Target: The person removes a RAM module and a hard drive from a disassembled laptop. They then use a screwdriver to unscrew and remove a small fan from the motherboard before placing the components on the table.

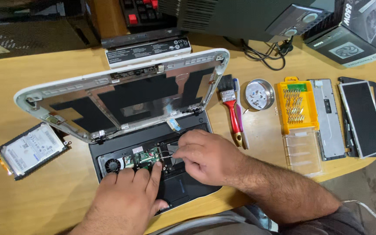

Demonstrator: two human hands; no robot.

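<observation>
At the bottom of the frame, the left hand [125,200] lies flat on the opened black laptop base [183,189], its forefinger stretched out and pressing beside the small green circuit board [146,157] at centre. Just right, the right hand [207,157] curls its fingers loosely over the board's edge; I cannot tell whether it pinches anything. Behind stands the stripped white lid [122,91], with a red-handled paintbrush [231,109] farther right.

Laptop base [188,187]: black; circuit board [146,157] green. Lid shell [122,74]: white rim, black patches inside. Brush [230,109]: red handle, black bristles. Bit case [299,106]: yellow. Dish [260,94]: silver. Bench [35,204]: tan wood.
</observation>
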